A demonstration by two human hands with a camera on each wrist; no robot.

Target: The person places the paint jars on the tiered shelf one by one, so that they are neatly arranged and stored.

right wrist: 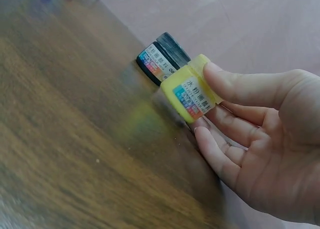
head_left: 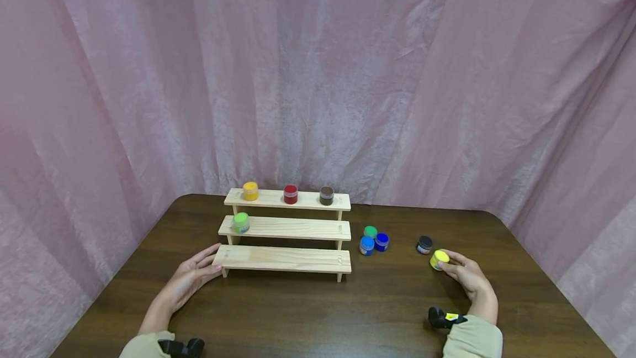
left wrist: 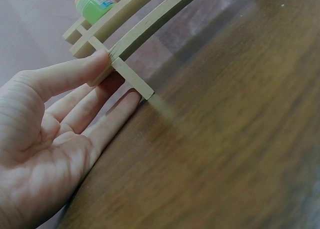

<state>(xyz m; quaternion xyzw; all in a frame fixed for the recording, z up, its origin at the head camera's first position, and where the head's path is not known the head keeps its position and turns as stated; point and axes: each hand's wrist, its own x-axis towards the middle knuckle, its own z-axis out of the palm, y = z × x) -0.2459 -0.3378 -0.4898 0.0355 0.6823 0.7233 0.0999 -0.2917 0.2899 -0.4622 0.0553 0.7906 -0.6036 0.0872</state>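
Observation:
My right hand (head_left: 467, 275) pinches a small yellow paint jar (head_left: 439, 259) between thumb and fingers; the right wrist view shows the jar (right wrist: 187, 93) with its printed label. Whether its base touches the table, I cannot tell. Just beyond stands a black paint jar (head_left: 424, 245). At the left, my left hand (head_left: 187, 280) grips the end of the lowest step of a three-step wooden rack (head_left: 283, 259), thumb on the step and fingers beneath and beside it. On the middle step sits a light green jar (head_left: 241, 222). Yellow-orange (head_left: 250, 191), red (head_left: 290, 194) and dark brown (head_left: 326, 195) jars occupy the top step.
Right of the rack, a green jar (head_left: 370, 231), a light blue jar (head_left: 366, 246) and a dark blue jar (head_left: 381, 242) cluster on the brown wooden table (head_left: 308, 319). A pink curtain (head_left: 318, 70) hangs behind the table's far edge.

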